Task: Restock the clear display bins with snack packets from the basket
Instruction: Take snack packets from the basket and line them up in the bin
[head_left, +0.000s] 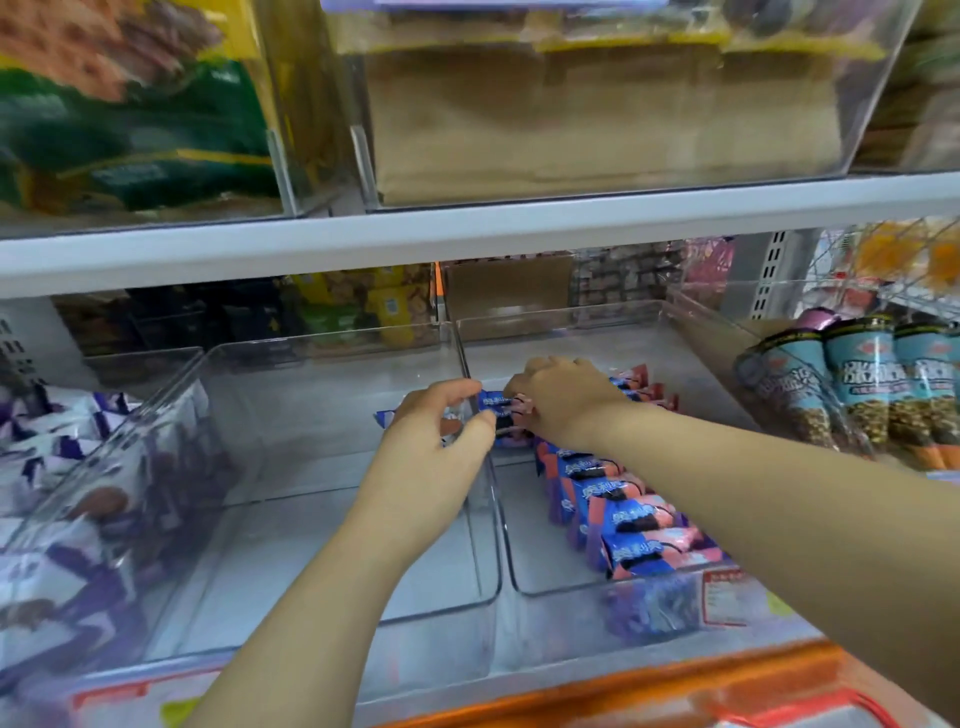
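Two clear display bins sit side by side on the lower shelf. The left bin (322, 545) has a bare floor. In the right bin (524, 519) a row of blue-and-pink snack packets (628, 514) stands from front to back. My left hand (441, 431) reaches over the divider wall and curls around blue-and-pink packets (496, 413) at the back of the row. From the right, my right hand (561, 400) grips the same packets, with its fingers hidden under the knuckles. The basket shows only as an orange rim (675, 686) at the bottom edge.
A clear bin of white-and-purple packets (67, 499) stands at the left. Blue cone-shaped snacks (852, 384) fill the bin at the right. The white shelf board (467, 234) hangs close above, with more bins and a cardboard box (597, 114) on it.
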